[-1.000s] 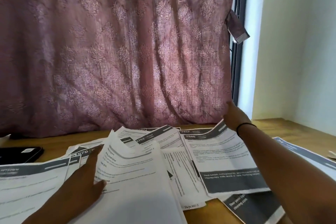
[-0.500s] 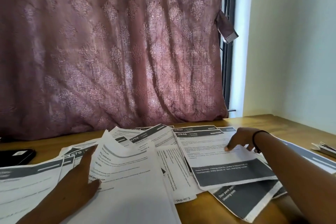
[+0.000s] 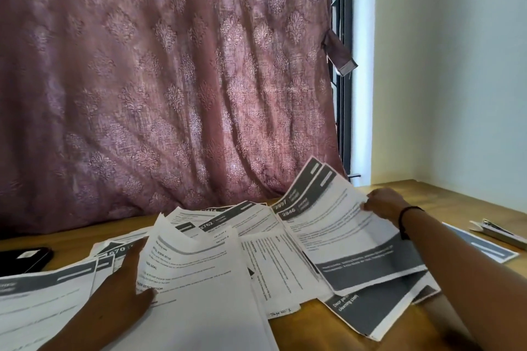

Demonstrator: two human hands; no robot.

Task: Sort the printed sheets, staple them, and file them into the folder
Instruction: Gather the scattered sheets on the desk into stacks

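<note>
Hands apparently among printed sheets

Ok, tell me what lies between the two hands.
In the head view, overlapping printed sheets cover the table between the left hand and the right hand, which lifts two of them by their edge.

Overlapping printed sheets across wooden table

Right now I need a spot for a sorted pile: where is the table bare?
Bare wood shows at the far right corner, between the right hand and the wall, and in a front strip below the middle sheets. Sheets crowd the centre and left; a phone lies far left.
</note>
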